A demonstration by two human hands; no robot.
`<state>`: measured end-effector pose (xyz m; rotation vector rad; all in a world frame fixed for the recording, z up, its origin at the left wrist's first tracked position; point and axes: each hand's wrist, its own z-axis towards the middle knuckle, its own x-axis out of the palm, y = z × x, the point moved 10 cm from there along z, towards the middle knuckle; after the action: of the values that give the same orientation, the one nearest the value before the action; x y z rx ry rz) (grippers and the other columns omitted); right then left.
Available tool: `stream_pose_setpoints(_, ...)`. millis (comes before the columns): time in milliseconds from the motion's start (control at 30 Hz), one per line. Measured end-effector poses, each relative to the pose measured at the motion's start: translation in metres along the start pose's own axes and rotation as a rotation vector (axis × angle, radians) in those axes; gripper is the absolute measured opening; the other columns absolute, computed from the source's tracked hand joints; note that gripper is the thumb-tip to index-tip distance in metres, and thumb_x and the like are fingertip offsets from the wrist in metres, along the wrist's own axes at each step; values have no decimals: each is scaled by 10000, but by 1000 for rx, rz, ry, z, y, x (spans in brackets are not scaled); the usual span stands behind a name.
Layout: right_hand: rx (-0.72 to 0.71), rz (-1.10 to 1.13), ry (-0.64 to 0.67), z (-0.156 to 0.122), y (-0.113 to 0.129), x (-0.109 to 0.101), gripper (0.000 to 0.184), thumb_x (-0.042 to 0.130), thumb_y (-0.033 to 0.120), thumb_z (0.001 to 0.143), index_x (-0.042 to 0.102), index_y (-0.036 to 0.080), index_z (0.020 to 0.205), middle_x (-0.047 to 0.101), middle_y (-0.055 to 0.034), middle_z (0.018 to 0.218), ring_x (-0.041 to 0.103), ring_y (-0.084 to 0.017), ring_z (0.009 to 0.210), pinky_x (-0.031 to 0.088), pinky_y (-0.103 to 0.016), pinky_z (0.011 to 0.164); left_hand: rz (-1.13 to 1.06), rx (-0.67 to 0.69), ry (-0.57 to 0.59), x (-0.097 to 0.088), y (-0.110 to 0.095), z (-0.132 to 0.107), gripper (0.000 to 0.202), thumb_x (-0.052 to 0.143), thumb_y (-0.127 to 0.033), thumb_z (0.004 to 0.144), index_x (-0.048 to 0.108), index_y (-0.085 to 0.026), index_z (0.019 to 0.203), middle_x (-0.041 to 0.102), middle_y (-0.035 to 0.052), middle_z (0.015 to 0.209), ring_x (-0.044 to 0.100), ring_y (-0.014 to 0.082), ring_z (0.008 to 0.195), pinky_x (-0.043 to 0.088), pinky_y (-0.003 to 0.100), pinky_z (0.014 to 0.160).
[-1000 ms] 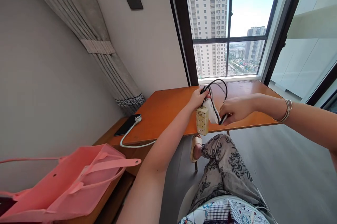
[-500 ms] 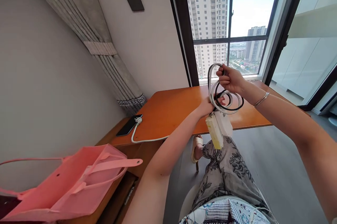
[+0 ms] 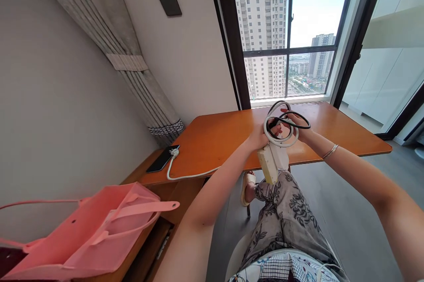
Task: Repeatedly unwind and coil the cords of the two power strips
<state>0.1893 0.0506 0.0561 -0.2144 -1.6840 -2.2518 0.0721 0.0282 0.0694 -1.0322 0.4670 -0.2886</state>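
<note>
Loops of white and black cable (image 3: 281,143) are bunched together in front of me, over the near edge of the orange-brown table. My left hand (image 3: 260,136) is closed around the lower left side of the coil. On the right side, my right hand (image 3: 300,126) is closed on the cable, its fingers partly hidden behind the loops. Below the coil hang a yellowed white block (image 3: 268,166) and a whiter block (image 3: 281,158) beside it, like chargers or power adapters. Where each cable ends cannot be made out.
The table (image 3: 215,136) stretches to the window. On its left lies a black phone (image 3: 162,159) with a white charging cable (image 3: 185,177) along the near edge. A pink bag (image 3: 99,229) sits at lower left. A curtain (image 3: 135,87) hangs behind.
My right hand has come down and toward the left hand, bringing the raised cable loop onto the coil. The left hand has hardly moved, and the hanging blocks have shifted slightly.
</note>
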Motion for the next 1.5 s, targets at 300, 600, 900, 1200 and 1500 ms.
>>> stream_pose_setpoints(300,-47,1,14,-12,11,12,377,818,499,683,582,247,837,594,39,756,587,-132,717,505,-271,692,-119,-34,-24,15,26,-1,403,773,-478,730,553,-207,930,551,-48,671,557,110,610,480,251,595)
stream_pose_setpoints(600,-30,-294,394,-8,37,22,253,784,420,727,715,193,815,650,-15,801,610,-154,745,502,-314,724,53,-115,176,25,15,-14,397,691,-503,798,650,-157,989,631,26,785,555,132,674,460,275,636)
stream_pose_setpoints(900,-343,-1095,731,-60,97,41,182,665,264,816,815,277,918,661,-80,1087,572,-249,1038,409,-460,1000,293,-75,-190,-31,13,1,284,590,-461,884,636,-180,900,592,-9,656,566,139,633,406,255,592)
stream_pose_setpoints(1200,-313,-1125,188,-61,38,-16,343,690,470,791,672,210,1015,599,-107,1100,575,-278,1049,462,-476,962,1,-1,-296,-59,-3,1,263,703,-422,816,635,-184,905,543,-31,668,575,106,620,436,221,579)
stream_pose_setpoints(1500,140,-642,-96,-34,-70,-58,757,789,475,608,539,181,1259,632,-118,1124,651,-249,953,563,-414,824,-69,59,-403,-72,-10,-5,220,699,-399,839,631,-191,860,521,-38,638,576,109,619,451,236,598)
